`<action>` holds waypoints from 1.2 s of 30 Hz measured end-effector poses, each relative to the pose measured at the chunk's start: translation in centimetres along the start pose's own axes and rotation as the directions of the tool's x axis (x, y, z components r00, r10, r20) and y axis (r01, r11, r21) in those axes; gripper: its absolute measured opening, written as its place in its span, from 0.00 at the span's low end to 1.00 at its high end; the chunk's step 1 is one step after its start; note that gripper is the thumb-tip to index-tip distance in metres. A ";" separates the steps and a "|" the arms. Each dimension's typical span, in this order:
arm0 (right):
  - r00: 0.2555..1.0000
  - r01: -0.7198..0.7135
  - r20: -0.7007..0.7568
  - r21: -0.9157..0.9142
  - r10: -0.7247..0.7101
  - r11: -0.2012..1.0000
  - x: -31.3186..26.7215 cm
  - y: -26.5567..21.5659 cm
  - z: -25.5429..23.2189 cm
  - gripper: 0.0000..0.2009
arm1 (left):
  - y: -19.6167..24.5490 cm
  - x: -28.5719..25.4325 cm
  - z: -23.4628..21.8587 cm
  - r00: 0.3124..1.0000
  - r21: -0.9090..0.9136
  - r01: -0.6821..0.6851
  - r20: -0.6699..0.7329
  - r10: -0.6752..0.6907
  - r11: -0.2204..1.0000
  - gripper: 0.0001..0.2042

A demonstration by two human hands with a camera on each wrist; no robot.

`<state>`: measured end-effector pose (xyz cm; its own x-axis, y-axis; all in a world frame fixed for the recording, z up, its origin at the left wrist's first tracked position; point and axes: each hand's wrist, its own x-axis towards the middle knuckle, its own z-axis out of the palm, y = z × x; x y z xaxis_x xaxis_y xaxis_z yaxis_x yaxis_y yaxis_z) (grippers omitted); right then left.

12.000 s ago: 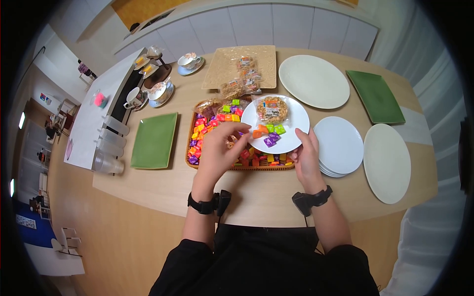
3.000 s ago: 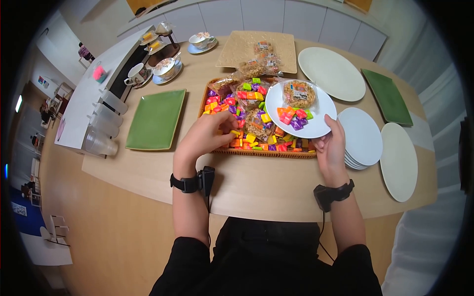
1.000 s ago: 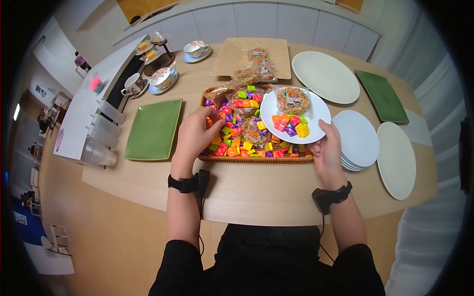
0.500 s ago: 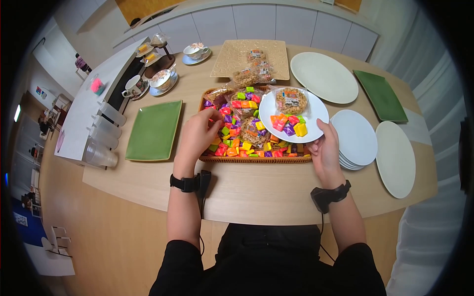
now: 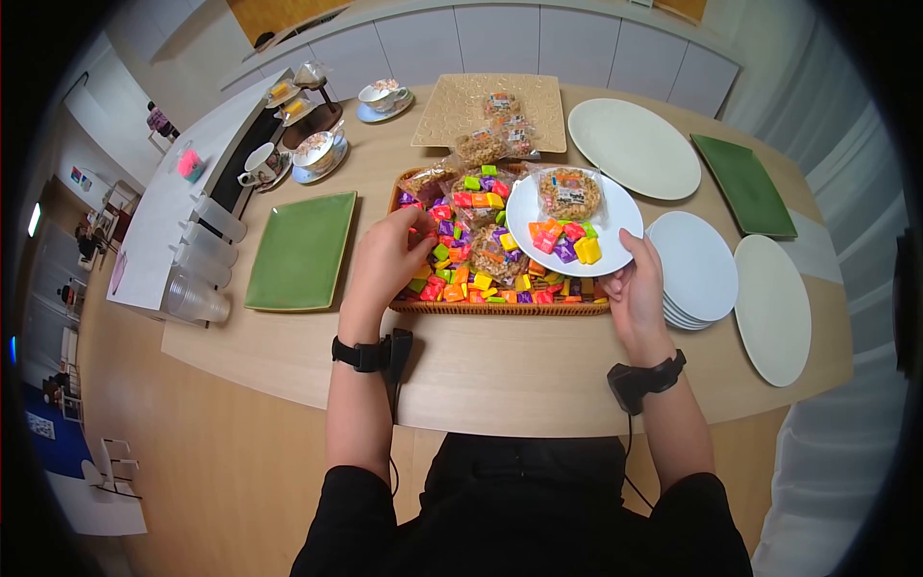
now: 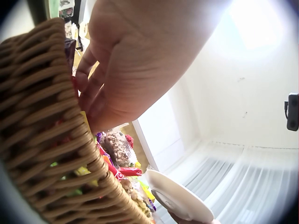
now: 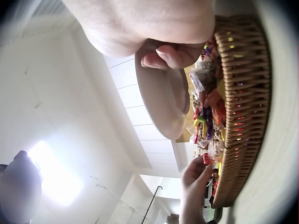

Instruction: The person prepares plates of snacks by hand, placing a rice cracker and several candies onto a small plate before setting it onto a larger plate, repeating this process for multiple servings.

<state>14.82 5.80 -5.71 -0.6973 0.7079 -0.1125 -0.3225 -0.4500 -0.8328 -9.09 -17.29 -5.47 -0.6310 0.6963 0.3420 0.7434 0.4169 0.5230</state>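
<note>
My left hand (image 5: 389, 258) is over the left end of a wicker basket (image 5: 500, 310) full of bright wrapped candies. In the right wrist view its thumb and fingers pinch a red candy (image 7: 207, 158). My right hand (image 5: 636, 293) grips the right edge of a small white plate (image 5: 534, 252), thumb on the rim and fingers underneath. The plate is held over the basket's right part; on it lie a wrapped round cereal cake (image 5: 569, 195) and several candies (image 5: 565, 242) in orange, pink, purple, green and yellow. Larger wrapped cakes (image 5: 495, 252) lie among the basket's candies.
Right of the basket stands a stack of white plates (image 5: 694, 267), with oval plates (image 5: 772, 313) and a green plate (image 5: 745, 188) beyond. Another green plate (image 5: 300, 252) lies left. Behind are a beige tray (image 5: 447, 111) with wrapped cakes, and cups (image 5: 383, 96) on saucers.
Earlier my left hand was at the plate, then in the basket's front part; it is now farther left and back. A yellow candy has joined the others on the plate since three seconds ago.
</note>
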 end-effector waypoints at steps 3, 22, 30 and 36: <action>1.000 0.002 -0.002 0.001 -0.002 1.000 0.0 0.0 0.0 0.08 | -0.1 0.1 0.2 1.000 -0.010 -0.014 -0.014 0.014 1.000 0.09; 1.000 -0.001 0.003 0.013 0.001 1.000 0.0 0.0 -0.1 0.07 | 0.6 0.3 -0.3 1.000 -0.186 -0.004 -0.004 0.003 0.982 0.08; 1.000 -0.001 0.028 0.018 0.001 1.000 0.1 0.1 -0.3 0.07 | 0.0 0.1 -0.1 0.996 -0.190 -0.012 0.085 0.028 0.982 0.08; 1.000 0.000 0.025 0.016 0.000 1.000 0.0 0.1 -0.2 0.07 | 0.1 0.0 -0.6 0.980 -0.222 0.050 0.199 -0.005 0.974 0.11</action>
<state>14.93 5.91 -5.92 -0.7128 0.6943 -0.0991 -0.3323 -0.4587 -0.8241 -9.18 -17.57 -4.98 -0.5786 0.7961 0.1773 0.6428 0.3112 0.7000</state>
